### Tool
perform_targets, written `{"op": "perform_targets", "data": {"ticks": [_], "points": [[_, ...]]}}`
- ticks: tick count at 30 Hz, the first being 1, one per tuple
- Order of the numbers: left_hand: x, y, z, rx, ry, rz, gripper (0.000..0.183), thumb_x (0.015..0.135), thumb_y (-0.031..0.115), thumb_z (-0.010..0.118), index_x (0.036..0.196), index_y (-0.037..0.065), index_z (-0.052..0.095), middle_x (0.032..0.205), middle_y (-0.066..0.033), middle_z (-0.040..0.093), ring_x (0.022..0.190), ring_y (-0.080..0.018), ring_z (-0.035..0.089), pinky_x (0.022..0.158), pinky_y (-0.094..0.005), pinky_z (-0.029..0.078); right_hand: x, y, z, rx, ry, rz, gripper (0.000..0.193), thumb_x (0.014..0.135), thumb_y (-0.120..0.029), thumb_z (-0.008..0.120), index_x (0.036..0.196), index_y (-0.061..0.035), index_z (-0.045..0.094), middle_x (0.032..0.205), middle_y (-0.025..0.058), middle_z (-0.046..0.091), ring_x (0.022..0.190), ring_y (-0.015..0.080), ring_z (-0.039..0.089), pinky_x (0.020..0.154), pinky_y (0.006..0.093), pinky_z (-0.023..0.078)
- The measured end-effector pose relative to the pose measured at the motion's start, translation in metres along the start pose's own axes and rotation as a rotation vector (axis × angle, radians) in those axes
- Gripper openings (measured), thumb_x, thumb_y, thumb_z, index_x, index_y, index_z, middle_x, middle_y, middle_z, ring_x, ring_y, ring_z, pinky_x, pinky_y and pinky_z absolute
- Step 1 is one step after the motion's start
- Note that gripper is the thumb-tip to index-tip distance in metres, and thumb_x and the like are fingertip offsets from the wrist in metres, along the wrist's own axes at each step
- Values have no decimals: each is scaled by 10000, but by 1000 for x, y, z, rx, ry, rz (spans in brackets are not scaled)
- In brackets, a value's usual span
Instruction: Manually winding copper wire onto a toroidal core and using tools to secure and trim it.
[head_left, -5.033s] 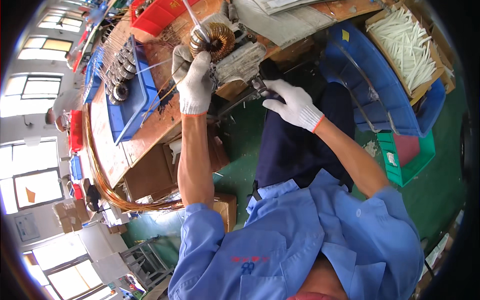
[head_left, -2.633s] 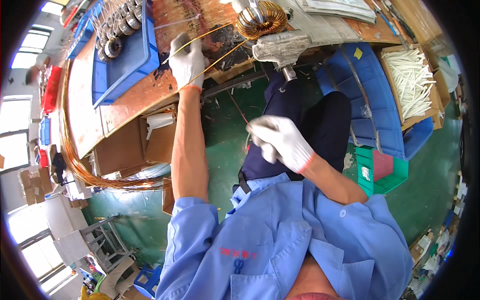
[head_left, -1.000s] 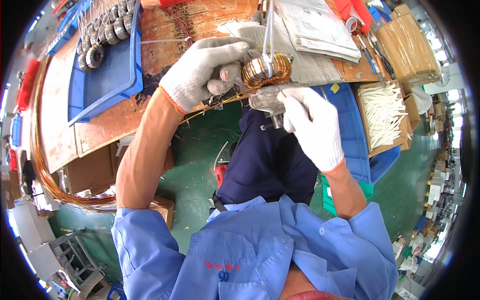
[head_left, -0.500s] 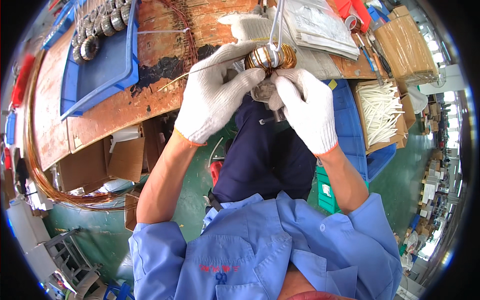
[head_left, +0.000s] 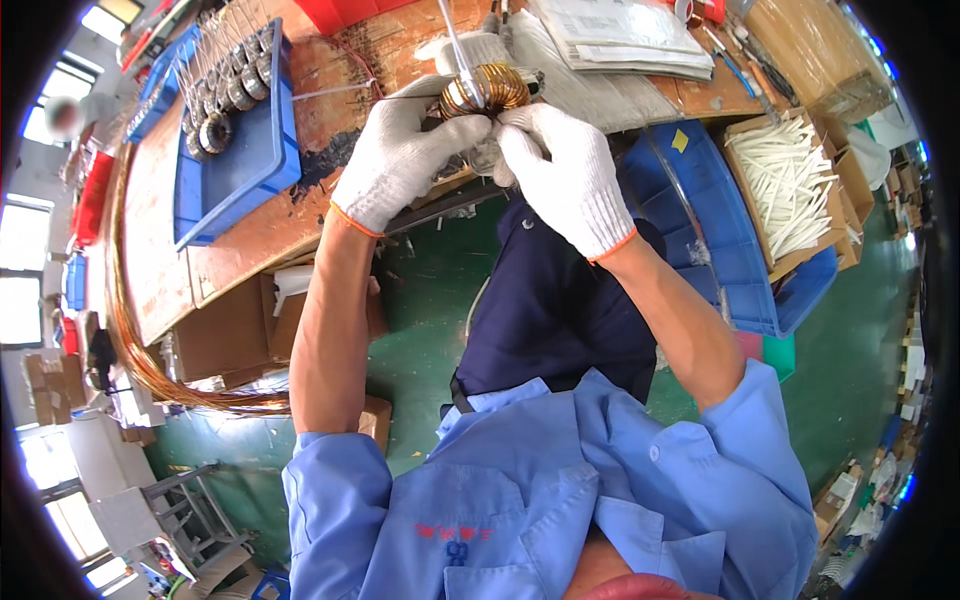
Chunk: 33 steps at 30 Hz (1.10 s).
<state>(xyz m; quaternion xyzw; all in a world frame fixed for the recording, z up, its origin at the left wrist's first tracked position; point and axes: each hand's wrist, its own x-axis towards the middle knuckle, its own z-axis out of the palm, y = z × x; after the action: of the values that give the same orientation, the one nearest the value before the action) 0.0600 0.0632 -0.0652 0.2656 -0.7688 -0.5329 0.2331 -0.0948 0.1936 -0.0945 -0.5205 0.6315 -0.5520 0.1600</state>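
A ring-shaped coil wound with copper wire is held over the near edge of the bench. My left hand, in a white knitted glove, is closed on its left and lower side, thumb across the front. In a matching glove, my right hand pinches at the coil's lower right edge. Whatever lies between those fingertips is too small to make out. A white strap or cord rises from the coil toward the top of the view. Beneath the hands, a greyish object is mostly hidden.
On the worn bench, a blue tray has several finished coils at its far end. Papers lie beyond my right hand. To the right are a blue bin and a carton of white strips. A copper wire bundle curves along the left.
The coil has turned so that its ring opening shows more. A long wire seen across my left hand no longer shows. The whole view has shifted, and both hands stay at the coil.
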Motion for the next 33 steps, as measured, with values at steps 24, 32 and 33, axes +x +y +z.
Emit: {"op": "perform_targets", "data": {"ticks": [24,32,33], "points": [[-1,-9,1,-88,20,142,425,955,207,736,1283,-53,667,1041,-24,701,859,-60,565,739,-247,485,-15,15,15,-97,191,-137,152,913,-166,722,1043,-87,732,837,152,747,785,367,736,665,451,576],[2,-13,-2,-199,-11,46,462,957,137,740,1364,-47,621,1088,-36,700,896,-74,580,774,-260,504,-23,-2,1,116,-15,81,175,988,-212,636,1017,-60,719,832,151,741,782,368,730,716,439,573],[-1,-14,-3,-191,-19,43,462,957,137,740,1364,-47,621,1088,-36,700,896,-74,580,774,-260,504,-24,-1,-5,123,-7,85,175,988,-212,636,1017,-60,719,832,151,741,782,368,730,716,439,573]]}}
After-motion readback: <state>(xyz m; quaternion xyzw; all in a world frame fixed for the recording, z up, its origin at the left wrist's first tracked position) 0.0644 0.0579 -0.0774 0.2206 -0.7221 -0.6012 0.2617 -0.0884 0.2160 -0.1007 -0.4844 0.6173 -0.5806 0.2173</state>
